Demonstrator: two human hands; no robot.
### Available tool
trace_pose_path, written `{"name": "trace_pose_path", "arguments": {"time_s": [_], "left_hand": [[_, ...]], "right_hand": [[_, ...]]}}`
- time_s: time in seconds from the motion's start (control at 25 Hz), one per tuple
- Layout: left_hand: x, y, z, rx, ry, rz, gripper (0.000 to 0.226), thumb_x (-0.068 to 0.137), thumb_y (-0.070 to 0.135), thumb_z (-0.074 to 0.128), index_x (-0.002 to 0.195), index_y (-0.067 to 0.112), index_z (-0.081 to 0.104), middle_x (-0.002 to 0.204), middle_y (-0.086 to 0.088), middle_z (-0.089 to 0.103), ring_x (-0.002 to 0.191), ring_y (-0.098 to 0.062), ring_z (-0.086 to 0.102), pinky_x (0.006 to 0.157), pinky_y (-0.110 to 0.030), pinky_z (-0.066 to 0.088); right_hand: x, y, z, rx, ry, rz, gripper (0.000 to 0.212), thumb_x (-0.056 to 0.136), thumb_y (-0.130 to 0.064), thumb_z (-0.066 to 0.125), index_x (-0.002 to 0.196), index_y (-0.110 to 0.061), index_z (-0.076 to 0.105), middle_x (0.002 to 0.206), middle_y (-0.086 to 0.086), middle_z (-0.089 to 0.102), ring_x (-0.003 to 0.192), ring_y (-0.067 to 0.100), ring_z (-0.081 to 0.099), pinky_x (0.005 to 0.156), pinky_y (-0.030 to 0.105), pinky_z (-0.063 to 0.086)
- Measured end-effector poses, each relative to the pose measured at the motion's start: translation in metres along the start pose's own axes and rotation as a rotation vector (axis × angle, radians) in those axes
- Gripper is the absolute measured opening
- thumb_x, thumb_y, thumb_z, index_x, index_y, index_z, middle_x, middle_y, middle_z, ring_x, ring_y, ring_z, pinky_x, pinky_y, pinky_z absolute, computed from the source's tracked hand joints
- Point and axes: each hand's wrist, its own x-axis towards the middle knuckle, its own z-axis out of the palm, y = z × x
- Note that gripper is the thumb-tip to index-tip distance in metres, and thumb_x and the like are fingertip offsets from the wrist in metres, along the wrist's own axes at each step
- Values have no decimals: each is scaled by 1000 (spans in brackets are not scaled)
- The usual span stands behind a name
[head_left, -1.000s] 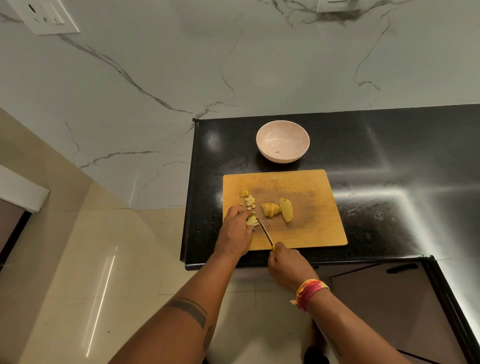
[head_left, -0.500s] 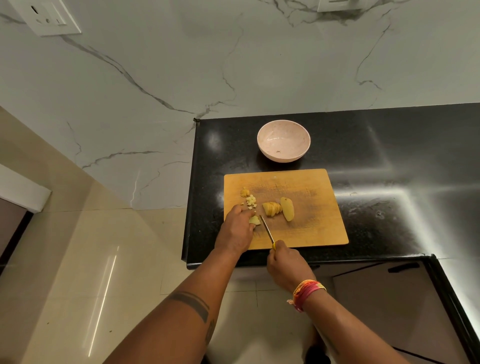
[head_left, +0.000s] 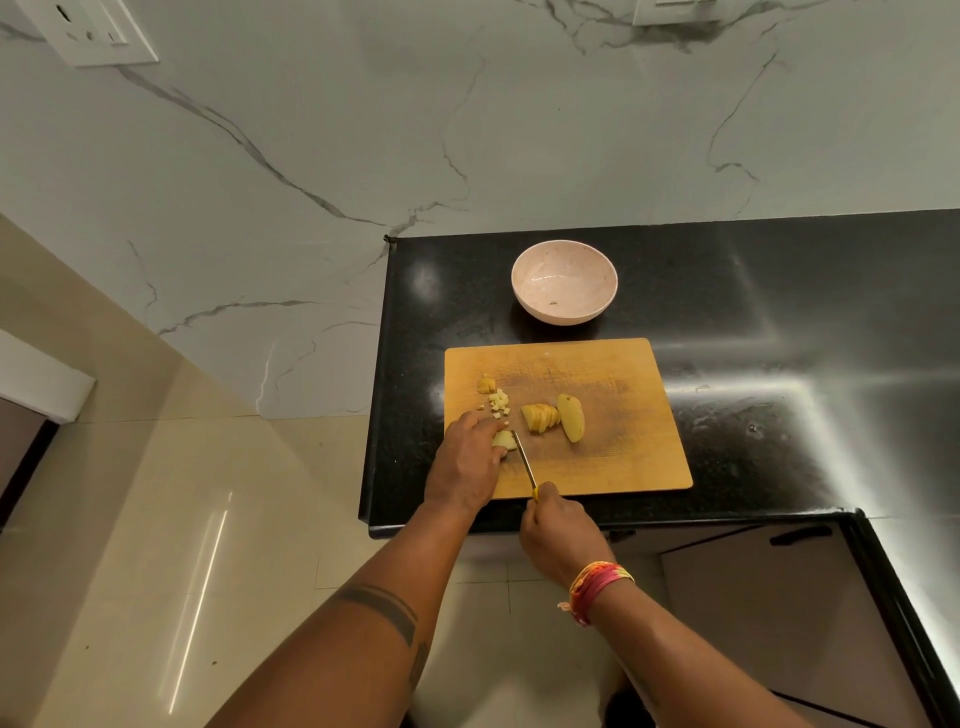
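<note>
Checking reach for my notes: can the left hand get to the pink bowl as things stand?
Probably yes: only diced bits and bare cutting board lie between left hand and bowl, though it holds a potato piece.

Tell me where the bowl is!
In the head view, the pink bowl sits on the black counter, just behind the wooden cutting board.

A glossy black speckled stone countertop (head_left: 779, 312) carries a rectangular, pale-brown wooden chopping board (head_left: 623, 457), lying flat. The counter's front edge runs just in front of the board. Just behind the board, apart from it, a round, shallow, pale pink bowl (head_left: 587, 270) stands on the stone.
</note>
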Motion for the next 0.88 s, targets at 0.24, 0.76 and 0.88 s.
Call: {"name": "trace_pose_path", "arguments": {"time_s": [0.24,0.76,0.88], "left_hand": [[2,2,0,-36,-4,-49,39,99,22,64,138,20,62,132,2,52,123,-16,49,103,-33,47],[4,6,-1,-29,10,-81,36,98,26,66,134,20,66,131,2,54,121,-16,51,102,-33,50],[4,6,-1,-31,11,-86,37,98,27,66,134,19,65,134,2,53,123,-17,50,104,-35,49]], "right_hand": [[-2,-6,4,28,54,-8,16,106,-26,34,97,-18,46,74,3,62,62,20,58,52,34,42],[4,-8,1,-26,-29,-2,15,102,-20,36,100,-12,48,77,5,59,66,23,59,60,37,47],[-11,3,5,-16,-40,20,18,104,-26,34,101,-16,49,80,4,62,70,21,62,60,38,49]]}}
